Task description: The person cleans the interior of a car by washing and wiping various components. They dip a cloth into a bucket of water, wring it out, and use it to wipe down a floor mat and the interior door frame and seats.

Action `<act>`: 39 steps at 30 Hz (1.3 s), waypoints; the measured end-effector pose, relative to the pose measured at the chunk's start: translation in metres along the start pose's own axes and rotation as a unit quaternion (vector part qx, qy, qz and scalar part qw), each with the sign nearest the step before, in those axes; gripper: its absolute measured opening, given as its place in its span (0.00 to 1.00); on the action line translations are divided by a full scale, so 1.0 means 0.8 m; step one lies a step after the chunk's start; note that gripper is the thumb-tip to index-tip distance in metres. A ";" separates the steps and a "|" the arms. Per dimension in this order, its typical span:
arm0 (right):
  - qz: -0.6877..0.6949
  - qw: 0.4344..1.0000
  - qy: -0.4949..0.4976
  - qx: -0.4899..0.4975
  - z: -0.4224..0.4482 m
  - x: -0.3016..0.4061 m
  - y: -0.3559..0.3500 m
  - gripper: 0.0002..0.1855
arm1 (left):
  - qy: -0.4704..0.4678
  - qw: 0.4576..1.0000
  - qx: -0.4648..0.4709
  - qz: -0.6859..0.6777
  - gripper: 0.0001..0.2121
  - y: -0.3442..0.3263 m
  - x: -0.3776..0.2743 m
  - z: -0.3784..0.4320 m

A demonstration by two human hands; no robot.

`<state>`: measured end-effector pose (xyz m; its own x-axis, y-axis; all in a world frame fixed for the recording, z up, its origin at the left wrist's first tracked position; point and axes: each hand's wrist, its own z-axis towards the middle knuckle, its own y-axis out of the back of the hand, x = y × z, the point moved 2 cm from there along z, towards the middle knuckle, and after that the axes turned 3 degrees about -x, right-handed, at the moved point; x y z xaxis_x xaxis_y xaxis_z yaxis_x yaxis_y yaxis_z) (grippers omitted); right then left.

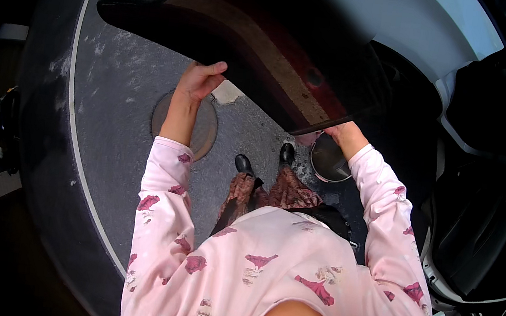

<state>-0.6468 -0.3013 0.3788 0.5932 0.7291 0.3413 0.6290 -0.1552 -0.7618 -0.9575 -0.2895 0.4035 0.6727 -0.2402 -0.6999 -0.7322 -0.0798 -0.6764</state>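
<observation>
A large dark car floor mat [289, 58], crossed by a brown and dark red band, is held up in front of me. My left hand [203, 78] grips its near edge, with the thumb on top and the fingers hidden beneath. At the near right corner, my right hand [343, 133] also holds the mat, its fingers mostly covered. Something pink [307, 137], perhaps a cloth, shows just below that corner. Under my right hand a round bucket [331, 160] stands on the ground, partly hidden by my hand and sleeve.
To the right is a light-coloured car [420, 31] with a door open and a dark seat [485, 234] visible inside. A round manhole cover [204, 128] lies in the grey pavement below my left hand. A white painted line [75, 65] curves along the left.
</observation>
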 end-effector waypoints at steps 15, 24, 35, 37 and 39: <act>-0.607 0.631 0.468 -0.119 0.067 0.190 0.005 0.14 | 0.020 0.929 -0.309 0.202 0.15 0.157 0.022 -0.082; -0.414 0.856 0.304 -0.066 -0.008 0.184 -0.026 0.14 | 0.015 0.929 -0.173 0.326 0.14 0.129 0.076 -0.067; -0.343 0.915 0.210 0.029 -0.070 0.200 -0.052 0.17 | 0.003 0.899 -0.032 0.436 0.56 0.089 0.109 0.034; -0.303 0.930 0.201 0.052 -0.067 0.207 -0.040 0.17 | 0.026 0.913 -0.030 0.405 0.55 0.075 0.112 0.049; -0.222 0.955 0.181 0.078 -0.056 0.201 -0.036 0.16 | 0.024 0.890 -0.107 0.443 0.52 0.080 0.115 0.061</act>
<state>-0.5471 -0.2097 0.4807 0.4392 0.4167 0.7959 0.7925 0.2376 -0.5617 -0.9372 -0.2693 0.2845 -0.1803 -0.3413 -0.9225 -0.9798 -0.0197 0.1988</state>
